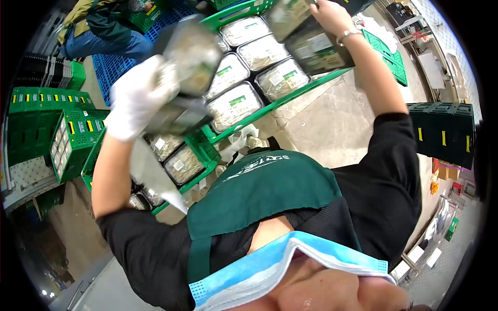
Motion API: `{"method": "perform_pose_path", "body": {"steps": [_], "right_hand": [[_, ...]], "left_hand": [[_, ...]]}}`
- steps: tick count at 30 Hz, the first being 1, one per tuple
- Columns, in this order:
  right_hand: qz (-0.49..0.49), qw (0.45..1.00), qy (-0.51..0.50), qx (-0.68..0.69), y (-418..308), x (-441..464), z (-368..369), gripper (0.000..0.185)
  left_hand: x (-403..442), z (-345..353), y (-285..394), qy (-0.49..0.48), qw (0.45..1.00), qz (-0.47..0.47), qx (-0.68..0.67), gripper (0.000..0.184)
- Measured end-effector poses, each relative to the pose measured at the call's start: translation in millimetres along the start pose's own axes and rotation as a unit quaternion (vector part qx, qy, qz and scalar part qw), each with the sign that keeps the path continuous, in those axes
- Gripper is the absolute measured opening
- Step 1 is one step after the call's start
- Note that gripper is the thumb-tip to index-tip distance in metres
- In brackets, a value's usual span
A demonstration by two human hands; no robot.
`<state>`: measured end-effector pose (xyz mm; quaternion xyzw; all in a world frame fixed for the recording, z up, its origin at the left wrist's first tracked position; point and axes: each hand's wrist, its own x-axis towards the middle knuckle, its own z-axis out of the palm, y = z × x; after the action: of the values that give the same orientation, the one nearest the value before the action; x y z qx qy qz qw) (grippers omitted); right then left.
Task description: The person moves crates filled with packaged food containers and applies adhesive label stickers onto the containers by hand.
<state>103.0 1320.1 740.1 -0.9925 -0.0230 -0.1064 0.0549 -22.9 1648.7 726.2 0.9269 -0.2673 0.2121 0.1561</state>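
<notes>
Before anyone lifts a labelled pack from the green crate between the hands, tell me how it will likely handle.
The pack should probably hold its shape, given its stiff-looking black edges. Its shiny clear top may feel slippery. It seems unlikely to roll, lying flat and rectangular in the crate.

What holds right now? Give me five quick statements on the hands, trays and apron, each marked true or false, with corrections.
1. The left hand wears a white glove. True.
2. Both hands are gloved. False: the right hand is bare, with a bracelet at its wrist.
3. Labelled food trays sit in the green crate. True.
4. The right hand is empty. False: it holds black food trays.
5. The apron is dark green. True.
</notes>
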Motion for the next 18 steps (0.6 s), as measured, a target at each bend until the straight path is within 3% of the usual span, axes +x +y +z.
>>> {"method": "perform_pose_path", "body": {"steps": [2,4,6,8,10,12,14,15,16,18], "right_hand": [[0.005,0.999,-0.034,-0.021,39,39,30,0.027],[-0.06,0.974,-0.012,-0.218,71,67,72,0.021],[-0.043,0.969,-0.025,-0.241,81,76,118,0.02],[0.03,0.977,-0.13,-0.168,76,87,173,0.023],[0.102,0.981,-0.143,-0.082,47,84,212,0.024],[0.173,0.965,-0.187,-0.058,22,78,230,0.025],[0.173,0.965,-0.197,-0.026,21,83,234,0.026],[0.142,0.964,-0.219,-0.047,23,82,230,0.026],[0.108,0.963,-0.238,-0.069,28,83,222,0.026],[0.075,0.954,-0.259,-0.131,35,81,205,0.027]], "left_hand": [[44,67,9,0.07,0.987,0.143,-0.007,0.011],[65,121,13,-0.068,0.96,0.271,0.027,0.008],[66,194,3,-0.108,0.936,0.327,0.077,0.015],[62,241,9,-0.301,0.92,0.245,0.048,0.03],[35,303,-10,-0.361,0.906,0.223,-0.011,0.042],[34,303,-12,-0.448,0.881,0.081,-0.131,0.045],[34,291,-10,-0.443,0.884,0.145,-0.016,0.043],[23,300,-18,-0.344,0.915,0.191,-0.087,0.041],[14,309,-23,-0.315,0.927,0.184,-0.085,0.033],[27,229,5,-0.423,0.904,0.049,0.032,0.023]]}}
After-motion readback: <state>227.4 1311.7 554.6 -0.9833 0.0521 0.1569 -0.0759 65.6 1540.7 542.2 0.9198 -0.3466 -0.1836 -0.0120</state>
